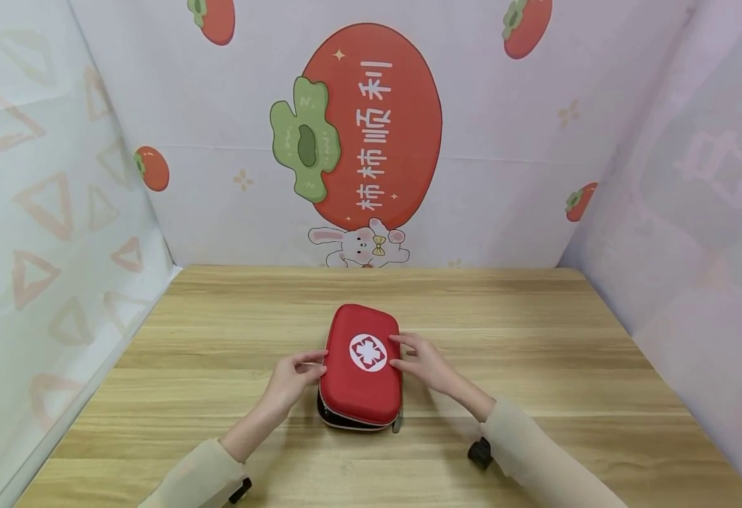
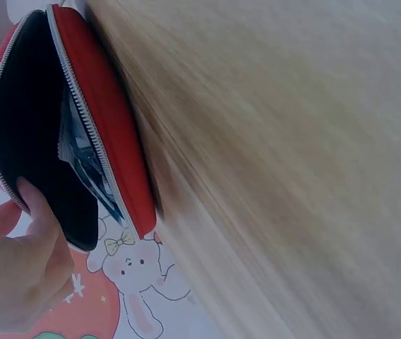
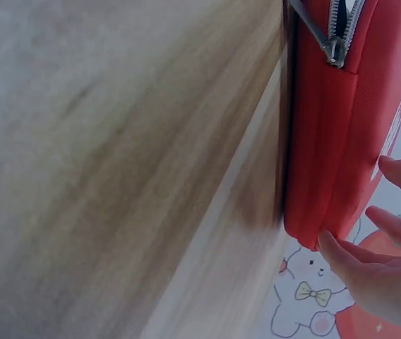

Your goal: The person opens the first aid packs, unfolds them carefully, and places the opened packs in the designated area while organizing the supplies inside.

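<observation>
A red first-aid case (image 1: 363, 363) with a white cross emblem lies on the table in front of me. Its lid is parted from the base along the left and near sides, and the left wrist view shows the black lining (image 2: 27, 106) and some clear packets (image 2: 84, 152) inside. My left hand (image 1: 291, 383) pinches the lid's left edge, thumb against the lining and fingers outside. On the opposite side, my right hand (image 1: 426, 363) rests its fingertips on the case, fingers loosely spread. The zipper pull (image 3: 334, 51) sits at the near right corner, where the zipper stops.
The case stands on a wood-grain table (image 1: 523, 339). A white backdrop (image 1: 504, 141) with printed persimmons rises behind it, and patterned cloth walls (image 1: 59, 212) close off both sides. A dark band piece (image 1: 480, 453) shows by the right sleeve.
</observation>
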Motion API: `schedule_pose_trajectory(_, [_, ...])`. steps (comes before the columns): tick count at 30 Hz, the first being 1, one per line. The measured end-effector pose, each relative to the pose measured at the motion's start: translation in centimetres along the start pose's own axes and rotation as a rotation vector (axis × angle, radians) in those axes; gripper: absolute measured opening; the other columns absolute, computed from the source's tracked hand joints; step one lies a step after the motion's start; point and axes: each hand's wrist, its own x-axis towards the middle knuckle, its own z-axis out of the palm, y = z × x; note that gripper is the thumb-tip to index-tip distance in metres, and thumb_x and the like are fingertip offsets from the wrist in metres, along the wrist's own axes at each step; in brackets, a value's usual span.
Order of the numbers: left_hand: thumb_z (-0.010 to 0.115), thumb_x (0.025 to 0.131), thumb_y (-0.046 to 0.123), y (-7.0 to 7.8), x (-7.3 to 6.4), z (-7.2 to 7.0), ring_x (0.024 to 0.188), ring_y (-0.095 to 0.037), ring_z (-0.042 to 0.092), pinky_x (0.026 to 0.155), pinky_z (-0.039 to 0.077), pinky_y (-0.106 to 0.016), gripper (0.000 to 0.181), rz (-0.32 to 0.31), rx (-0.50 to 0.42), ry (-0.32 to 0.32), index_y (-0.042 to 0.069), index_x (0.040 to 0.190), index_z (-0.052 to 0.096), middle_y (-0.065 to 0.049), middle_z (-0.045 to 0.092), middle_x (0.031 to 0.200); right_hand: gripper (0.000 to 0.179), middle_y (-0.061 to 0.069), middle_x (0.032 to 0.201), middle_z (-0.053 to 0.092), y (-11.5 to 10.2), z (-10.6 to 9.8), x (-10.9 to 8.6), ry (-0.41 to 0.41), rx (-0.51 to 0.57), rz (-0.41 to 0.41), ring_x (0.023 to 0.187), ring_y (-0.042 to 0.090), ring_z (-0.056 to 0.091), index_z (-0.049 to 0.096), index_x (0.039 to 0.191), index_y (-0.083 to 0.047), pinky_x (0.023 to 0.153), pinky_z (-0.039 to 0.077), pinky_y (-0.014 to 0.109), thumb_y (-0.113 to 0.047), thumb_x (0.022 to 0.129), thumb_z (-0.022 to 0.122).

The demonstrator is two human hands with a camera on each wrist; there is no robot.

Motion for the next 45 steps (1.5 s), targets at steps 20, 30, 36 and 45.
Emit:
schedule_pose_trajectory(20, [0.061,0.078,-0.003,2.8,0.1,2.5,0.073,-0.008,0.059,0.072,0.054,-0.03,0.037,-0.008,-0.241,-0.071,-0.007,0.114,0.054,-0.012,0.061,0.092,0.039,0.012,0.117,0.052,-4.2,-0.5,-3.0,0.045,-0.083,-0.238,0.107,0.027,0.048,0.058,0.113,-0.007,0.083,0.049,0.043,-0.017,0.077,0.068])
schedule_pose_trajectory(30, [0.06,0.08,0.001,3.8,0.0,3.9,0.079,-0.012,0.061,0.078,0.052,-0.039,0.037,0.026,-0.253,-0.158,-0.004,0.116,0.054,-0.012,0.06,0.095,0.037,0.005,0.119,0.051,-5.7,-0.8,-4.6,0.091,-0.121,-0.302,0.111,0.022,0.046,0.06,0.111,-0.013,0.088,0.047,0.04,-0.015,0.075,0.069])
schedule_pose_trajectory(36, [0.059,0.082,0.004,4.2,0.0,4.9,0.079,-0.014,0.062,0.077,0.053,-0.036,0.038,0.058,-0.23,-0.198,-0.005,0.117,0.052,-0.014,0.058,0.1,0.038,0.009,0.123,0.048,-6.1,-1.0,-5.2,0.106,-0.154,-0.374,0.114,0.025,0.044,0.06,0.11,-0.013,0.09,0.046,0.041,-0.013,0.074,0.07])
schedule_pose_trajectory(45, [0.059,0.082,0.004,4.7,0.1,6.2,0.074,-0.009,0.061,0.074,0.054,-0.029,0.038,0.07,-0.266,-0.251,-0.006,0.118,0.052,-0.013,0.058,0.098,0.04,0.012,0.127,0.043,-5.8,-1.3,-6.0,0.146,-0.224,-0.485,0.112,0.027,0.046,0.059,0.111,-0.012,0.088,0.047,0.042,-0.013,0.072,0.071])
